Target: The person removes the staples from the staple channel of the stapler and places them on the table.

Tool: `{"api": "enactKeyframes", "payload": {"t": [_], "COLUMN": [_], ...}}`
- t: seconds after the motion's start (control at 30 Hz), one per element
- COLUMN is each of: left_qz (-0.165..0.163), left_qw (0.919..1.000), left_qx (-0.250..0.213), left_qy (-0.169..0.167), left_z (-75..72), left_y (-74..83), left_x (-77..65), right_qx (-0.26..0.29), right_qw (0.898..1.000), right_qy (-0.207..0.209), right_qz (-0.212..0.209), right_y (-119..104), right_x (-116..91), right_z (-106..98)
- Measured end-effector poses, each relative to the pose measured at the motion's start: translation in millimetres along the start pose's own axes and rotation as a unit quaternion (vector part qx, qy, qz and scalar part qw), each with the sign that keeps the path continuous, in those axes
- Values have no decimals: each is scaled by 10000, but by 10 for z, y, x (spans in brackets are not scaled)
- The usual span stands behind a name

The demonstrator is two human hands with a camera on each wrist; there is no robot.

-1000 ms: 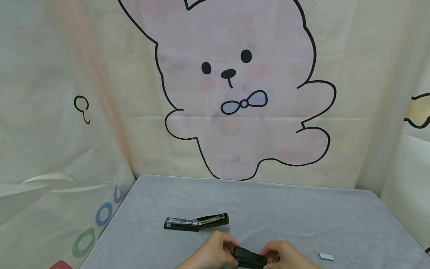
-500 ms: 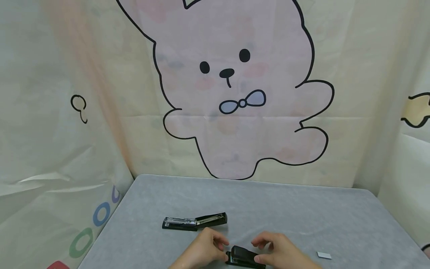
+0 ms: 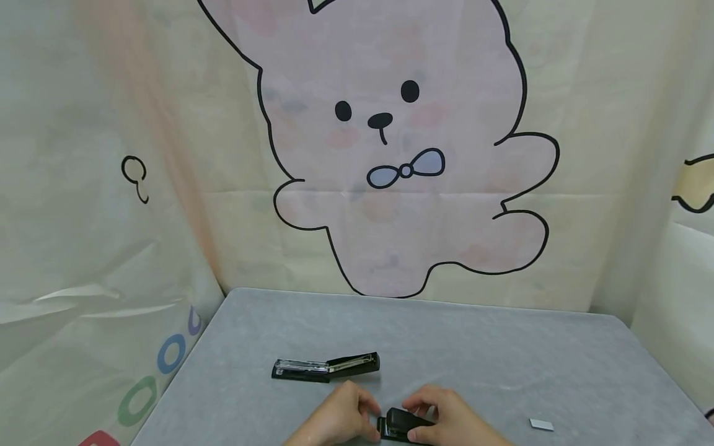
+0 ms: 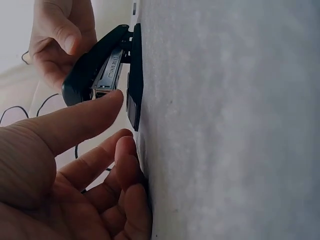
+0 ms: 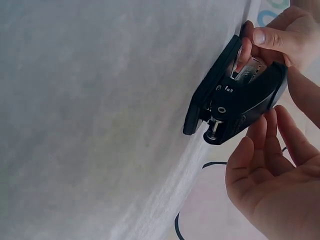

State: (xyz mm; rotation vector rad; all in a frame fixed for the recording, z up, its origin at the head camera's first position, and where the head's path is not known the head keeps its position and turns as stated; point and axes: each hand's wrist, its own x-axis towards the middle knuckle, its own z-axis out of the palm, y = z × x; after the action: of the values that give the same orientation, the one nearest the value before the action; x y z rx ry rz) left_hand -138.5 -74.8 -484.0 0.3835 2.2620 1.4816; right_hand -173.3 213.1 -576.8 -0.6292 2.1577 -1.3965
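Note:
A black stapler (image 3: 398, 421) stands upright on the grey table near the front, its upper arm raised off the base, as the left wrist view shows. My right hand (image 3: 443, 416) is over the stapler, thumb on the near side and fingers on the far side. In the right wrist view, its loosely bent fingertips (image 5: 270, 114) are right at the stapler's upper arm. My left hand (image 3: 340, 412) rests low at the stapler's front end, fingers relaxed. Its thumb and index fingertips (image 4: 119, 97) are close beside the base's tip.
A second black stapler (image 3: 304, 370), folded wide open with its metal parts showing, lies farther back on the left. A small whitish strip (image 3: 541, 424) lies to the right on the table (image 3: 491, 353). Printed cloth (image 3: 574, 248) hangs behind and at both sides.
My right hand has moved left over the stapler. My left hand has drawn back a little from its front end, which both hands were holding a second ago.

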Motion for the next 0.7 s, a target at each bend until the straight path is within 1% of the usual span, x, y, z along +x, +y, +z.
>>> {"api": "enactKeyframes", "payload": {"t": [0.17,0.23,0.43,0.57,0.7], "left_qz": [-18,-94,-346,-312,-320], "left_qw": [9998,9996,9974,9959,9950], "left_qx": [183,276,629,838,938], "left_qy": [6,8,50,107,101], "left_z": [15,22,47,60,66], "left_y": [12,15,32,59,67], "left_x": [11,21,54,53,61], "right_qx": [-203,-282,-299,-331,-227], "right_qw": [9998,9995,9994,9992,9997], "right_qy": [76,108,90,70,53], "right_qz": [-48,-81,-157,-210,-119], "right_y": [-58,-74,-73,-76,-64], "right_x": [-11,-14,1,9,20], "right_z": [0,-3,3,12,23]}}
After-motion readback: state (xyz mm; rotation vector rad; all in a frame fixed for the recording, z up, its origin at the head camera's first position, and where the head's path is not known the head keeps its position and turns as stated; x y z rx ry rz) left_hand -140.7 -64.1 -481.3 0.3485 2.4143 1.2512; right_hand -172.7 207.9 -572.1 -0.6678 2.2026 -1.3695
